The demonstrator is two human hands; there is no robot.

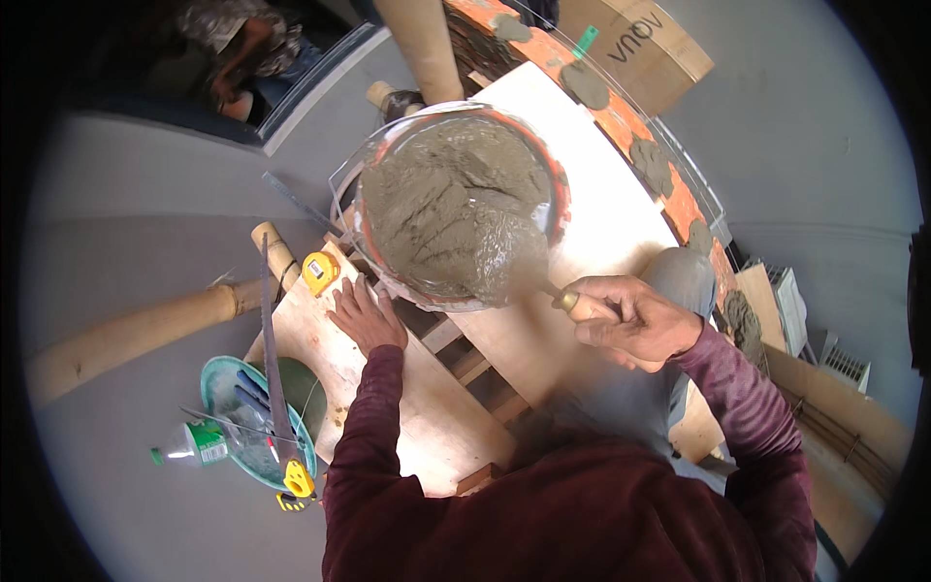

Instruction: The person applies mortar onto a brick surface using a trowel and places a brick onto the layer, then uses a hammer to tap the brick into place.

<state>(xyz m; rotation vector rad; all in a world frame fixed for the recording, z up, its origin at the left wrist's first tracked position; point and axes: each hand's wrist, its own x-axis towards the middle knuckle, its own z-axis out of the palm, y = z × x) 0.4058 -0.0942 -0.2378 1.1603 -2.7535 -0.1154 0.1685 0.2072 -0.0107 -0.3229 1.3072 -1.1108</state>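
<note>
Closest to the person, over the pale wooden tabletop [427, 407], both hands are at work in dark red sleeves. Their right hand [630, 320] is clenched around the wooden handle of a trowel [519, 257], whose blade is loaded with grey mortar and dips into the near side of the basin. Their left hand [367, 315] lies flat and released on the board, fingers spread, holding nothing, just beside the basin's near rim.

Left of that hand a yellow tape measure [320, 272] sits on the board's corner. Lower left, on the grey floor, a teal bowl [218, 388] holds small tools, a handsaw [276, 378] lies across it, and a green-labelled bottle [194, 444] rests on its side next to it. A bamboo pole [136, 335] runs away to the left.

Just beyond the hands stands the round orange-rimmed basin [558, 194], nearly full of wet grey mortar [446, 194].

Farther on, a row of orange bricks [621, 121] runs diagonally toward the right, dabbed with mortar patches, with a cardboard box [635, 44] behind it. At the upper left another person [238, 48] crouches, well apart.
</note>
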